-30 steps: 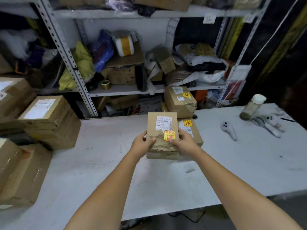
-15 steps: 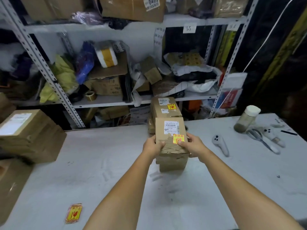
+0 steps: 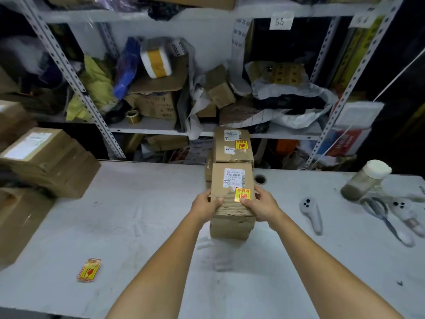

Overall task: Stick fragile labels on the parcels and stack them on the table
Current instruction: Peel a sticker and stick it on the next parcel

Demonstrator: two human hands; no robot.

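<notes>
**Labelled parcel at the top of the near stack, both hands on it**

Head view. The top parcel (image 3: 231,180) sits on, or a hair above, a lower parcel (image 3: 230,229) near the middle of the surface (image 3: 138,226); I cannot tell whether its full weight is down. Its fragile label (image 3: 242,195) is stuck on the top face, at the edge of a torn patch where bare corrugation shows. Just behind stands the rear stack (image 3: 232,148), which carries a label of its own.

What could go wrong, as I judge it:
- The top parcel's near edge looks to overhang the lower one slightly. If it is let go unsquared, it could tip or slide toward the person.
- A push forward to align it could nudge the rear stack, which stands close to the surface's back edge.
- The label lies partly on the ragged tear, so that corner may lift unless it is pressed flat.

The left-hand grip (image 3: 204,207) is curled round the parcel's near left corner, thumb on top and fingers down the side. The right-hand grip (image 3: 262,206) clasps the near right corner the same way, with its thumb lying just beside the label. Both are closed on the parcel, neither slack.

A spare label sheet (image 3: 89,270) lies well apart at the near left. Unlabelled-looking boxes (image 3: 46,157) wait at the far left.
</notes>
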